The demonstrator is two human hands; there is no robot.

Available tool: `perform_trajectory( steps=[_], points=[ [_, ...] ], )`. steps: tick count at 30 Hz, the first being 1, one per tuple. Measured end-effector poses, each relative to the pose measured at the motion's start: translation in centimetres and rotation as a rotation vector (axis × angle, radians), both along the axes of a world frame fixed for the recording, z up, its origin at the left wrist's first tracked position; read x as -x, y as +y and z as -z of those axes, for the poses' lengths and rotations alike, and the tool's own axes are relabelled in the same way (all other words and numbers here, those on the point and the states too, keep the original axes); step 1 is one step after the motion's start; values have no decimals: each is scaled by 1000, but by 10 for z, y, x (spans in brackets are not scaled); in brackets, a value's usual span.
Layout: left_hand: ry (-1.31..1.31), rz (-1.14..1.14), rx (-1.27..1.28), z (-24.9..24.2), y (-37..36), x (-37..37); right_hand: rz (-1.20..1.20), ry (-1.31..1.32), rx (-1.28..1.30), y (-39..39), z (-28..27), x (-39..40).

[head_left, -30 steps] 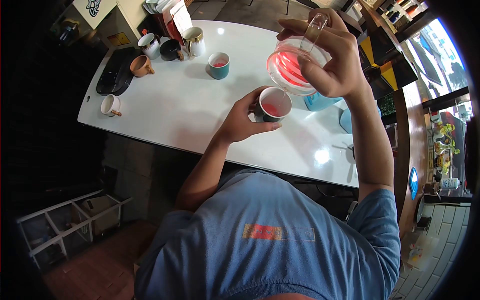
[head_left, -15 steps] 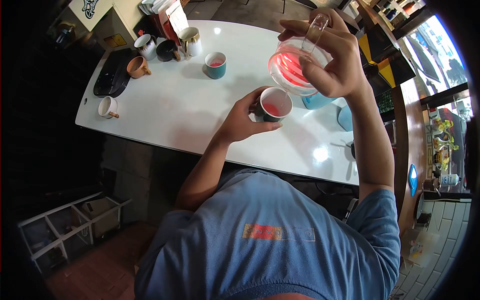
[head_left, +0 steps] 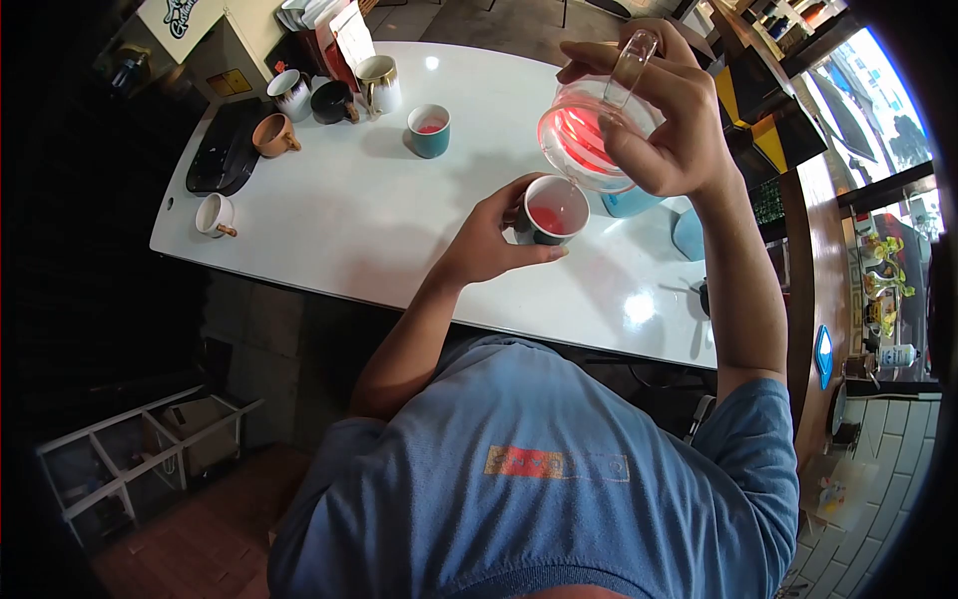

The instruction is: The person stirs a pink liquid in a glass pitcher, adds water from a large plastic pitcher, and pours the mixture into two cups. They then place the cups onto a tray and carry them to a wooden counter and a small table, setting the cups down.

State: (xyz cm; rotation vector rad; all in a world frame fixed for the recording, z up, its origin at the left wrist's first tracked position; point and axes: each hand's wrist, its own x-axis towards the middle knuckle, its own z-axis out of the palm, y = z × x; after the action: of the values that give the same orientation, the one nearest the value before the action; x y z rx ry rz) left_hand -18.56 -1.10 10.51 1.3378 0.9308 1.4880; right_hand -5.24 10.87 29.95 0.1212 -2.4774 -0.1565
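My left hand [head_left: 491, 238] wraps round a dark cup [head_left: 555, 212] with a white inside, and red liquid lies in its bottom. Above and to the right, my right hand [head_left: 667, 120] grips a clear glass pitcher [head_left: 577, 140] by its handle. The pitcher is tilted, with red liquid inside, and its lip hangs just over the cup's far rim. A thin trickle seems to run between them. Farther back on the table stands a teal cup [head_left: 429, 132], also with some red liquid in it.
On the white table [head_left: 299, 215], several mugs stand at the back left, among them an orange mug [head_left: 271, 134] and a white mug [head_left: 215, 215]. A black tray-like object [head_left: 225, 155] lies at the left edge. Blue items [head_left: 689, 236] stand under my right forearm.
The cup in my left hand has shifted very slightly right. The pitcher stays tilted over it, almost unmoved.
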Motion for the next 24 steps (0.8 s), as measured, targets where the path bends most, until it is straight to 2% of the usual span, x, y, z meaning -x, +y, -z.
perform_trajectory(
  steps=[5,7,10,24],
  points=[
    [-40,21,4,5,2,-4,32,-5,15,-1,2,-4],
    [-36,30,5,4,1,-4,25,18,134,1,6,-8],
    [-14,22,14,3,0,-4,47,-17,32,-6,1,-7],
    [-24,2,10,5,-6,-11,38,-13,42,-9,6,-10]
  ],
)
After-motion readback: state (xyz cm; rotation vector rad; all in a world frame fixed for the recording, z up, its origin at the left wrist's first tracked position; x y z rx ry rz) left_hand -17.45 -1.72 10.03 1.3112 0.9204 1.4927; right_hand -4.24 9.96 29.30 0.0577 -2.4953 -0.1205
